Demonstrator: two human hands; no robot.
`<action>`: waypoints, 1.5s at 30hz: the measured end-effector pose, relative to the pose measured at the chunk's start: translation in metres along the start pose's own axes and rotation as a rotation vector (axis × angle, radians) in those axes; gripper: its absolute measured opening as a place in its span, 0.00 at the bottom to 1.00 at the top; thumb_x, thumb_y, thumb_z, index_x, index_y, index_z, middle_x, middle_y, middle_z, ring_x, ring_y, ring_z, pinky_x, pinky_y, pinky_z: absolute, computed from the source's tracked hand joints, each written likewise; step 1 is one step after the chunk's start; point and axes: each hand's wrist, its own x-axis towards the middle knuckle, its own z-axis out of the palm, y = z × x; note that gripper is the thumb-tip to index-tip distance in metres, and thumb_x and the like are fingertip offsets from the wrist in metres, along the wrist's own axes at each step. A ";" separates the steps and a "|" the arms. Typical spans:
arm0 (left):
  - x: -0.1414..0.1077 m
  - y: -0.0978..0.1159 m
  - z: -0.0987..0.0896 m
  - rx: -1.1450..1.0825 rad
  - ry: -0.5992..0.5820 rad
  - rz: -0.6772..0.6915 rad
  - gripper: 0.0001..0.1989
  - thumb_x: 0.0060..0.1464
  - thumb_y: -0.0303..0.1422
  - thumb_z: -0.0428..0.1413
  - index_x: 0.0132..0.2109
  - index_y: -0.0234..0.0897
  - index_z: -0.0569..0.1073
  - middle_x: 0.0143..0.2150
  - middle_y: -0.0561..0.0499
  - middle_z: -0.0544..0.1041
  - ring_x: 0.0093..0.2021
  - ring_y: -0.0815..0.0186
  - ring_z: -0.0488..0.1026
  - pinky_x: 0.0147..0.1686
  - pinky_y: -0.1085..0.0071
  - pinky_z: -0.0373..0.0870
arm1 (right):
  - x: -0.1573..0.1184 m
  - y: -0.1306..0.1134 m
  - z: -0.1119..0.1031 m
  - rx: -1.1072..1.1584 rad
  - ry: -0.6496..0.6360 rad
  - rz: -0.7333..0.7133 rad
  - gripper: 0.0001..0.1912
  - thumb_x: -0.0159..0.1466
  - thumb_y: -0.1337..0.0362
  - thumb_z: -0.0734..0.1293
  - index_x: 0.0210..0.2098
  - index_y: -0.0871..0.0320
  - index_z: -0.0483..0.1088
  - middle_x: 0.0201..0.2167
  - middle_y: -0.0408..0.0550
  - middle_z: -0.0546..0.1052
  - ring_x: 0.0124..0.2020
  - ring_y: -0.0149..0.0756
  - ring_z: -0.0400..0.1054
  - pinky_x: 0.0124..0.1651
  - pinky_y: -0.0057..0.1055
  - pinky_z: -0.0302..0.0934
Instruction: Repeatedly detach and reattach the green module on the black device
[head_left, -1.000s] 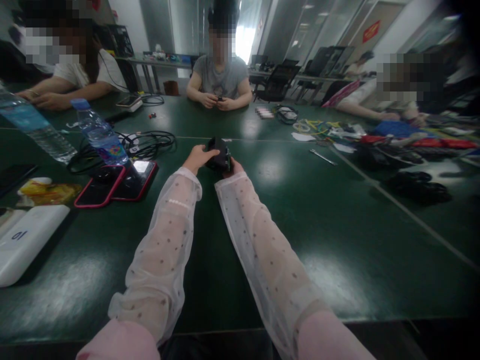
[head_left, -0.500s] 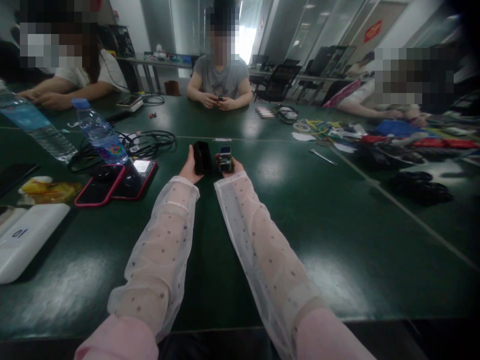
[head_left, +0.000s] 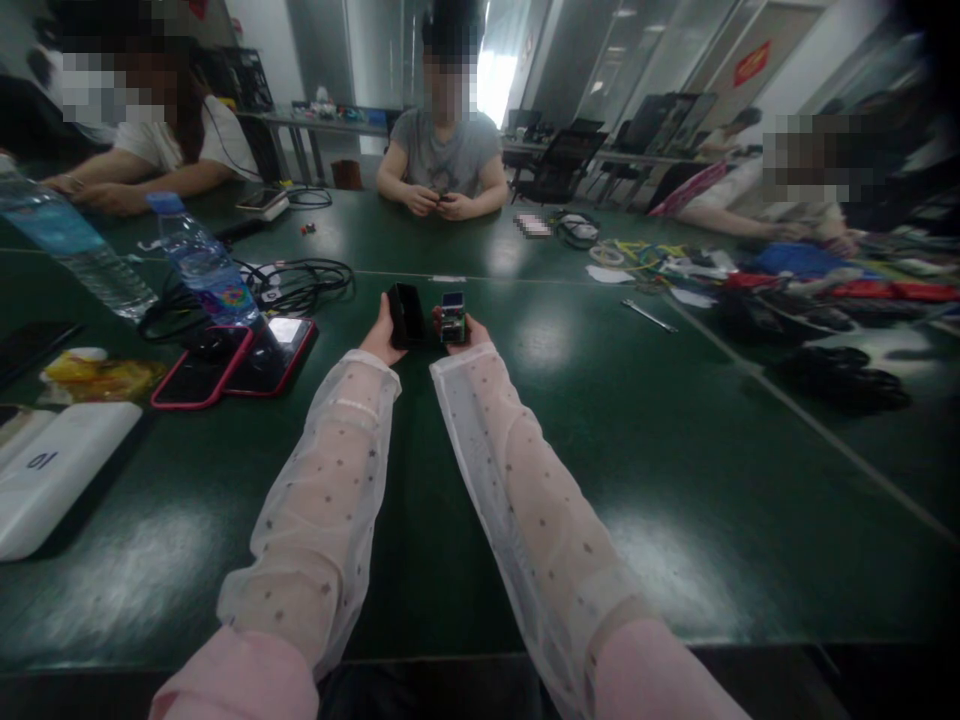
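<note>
Both my arms, in sheer star-dotted sleeves, stretch forward over the dark green table [head_left: 570, 430]. My left hand [head_left: 382, 335] is closed round a black box-shaped case [head_left: 407, 315], which looks hollow on the side towards me. Just to its right, my right hand [head_left: 474, 333] grips a small circuit board module [head_left: 453, 318] with a little screen-like panel at its top and green board below. A narrow gap separates the case from the module. Most of my fingers are hidden behind the two things.
Left of my arm lie two red-edged phones [head_left: 202, 368], a white power bank [head_left: 67, 480], a yellow packet [head_left: 105, 378], water bottles [head_left: 206, 265] and black cables [head_left: 315, 285]. A wrench [head_left: 649, 316] and tangled wires [head_left: 645, 258] lie right. Several people sit around the table, one opposite [head_left: 442, 160].
The view has shifted very slightly. My hands keep hold of the black case and the circuit board module in nearly the same place.
</note>
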 end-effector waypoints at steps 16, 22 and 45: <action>-0.009 0.001 0.007 -0.074 0.019 0.023 0.36 0.57 0.60 0.42 0.53 0.33 0.71 0.35 0.42 0.78 0.38 0.58 0.76 0.41 0.63 0.73 | 0.004 0.001 -0.005 0.019 -0.021 0.001 0.18 0.71 0.62 0.51 0.48 0.62 0.69 0.33 0.50 0.80 0.36 0.33 0.77 0.36 0.29 0.73; -0.003 0.002 0.002 -0.109 0.004 -0.029 0.35 0.57 0.59 0.41 0.50 0.33 0.72 0.32 0.43 0.77 0.34 0.59 0.76 0.38 0.64 0.72 | -0.002 -0.001 0.003 0.010 0.015 0.007 0.20 0.72 0.63 0.50 0.50 0.64 0.68 0.29 0.49 0.79 0.32 0.33 0.76 0.34 0.28 0.72; 0.002 0.001 -0.001 -0.137 0.014 0.006 0.35 0.57 0.60 0.41 0.47 0.33 0.72 0.30 0.44 0.77 0.32 0.60 0.76 0.36 0.65 0.73 | 0.001 -0.001 0.000 0.015 -0.002 0.017 0.19 0.72 0.63 0.50 0.46 0.64 0.69 0.31 0.50 0.79 0.34 0.33 0.76 0.34 0.28 0.72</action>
